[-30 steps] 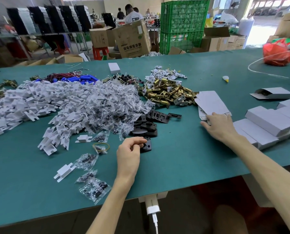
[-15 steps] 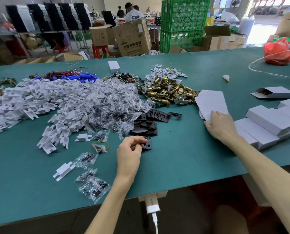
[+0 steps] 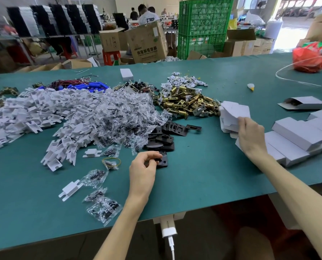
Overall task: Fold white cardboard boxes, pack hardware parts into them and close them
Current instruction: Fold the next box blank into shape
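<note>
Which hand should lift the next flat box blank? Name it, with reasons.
Right. The right hand grips the top flat blank of the stack; the left hand is busy pinching a black plate.

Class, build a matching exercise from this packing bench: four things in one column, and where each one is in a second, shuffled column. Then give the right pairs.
Things
1. black plate
2. flat box blank
3. brass latches
4. red bag

Places
A. far right corner of the table
B. pinched by the left hand
C. heaped in a pile, touching neither hand
D. gripped by the right hand

Pairs: 1-B, 2-D, 3-C, 4-A
</note>
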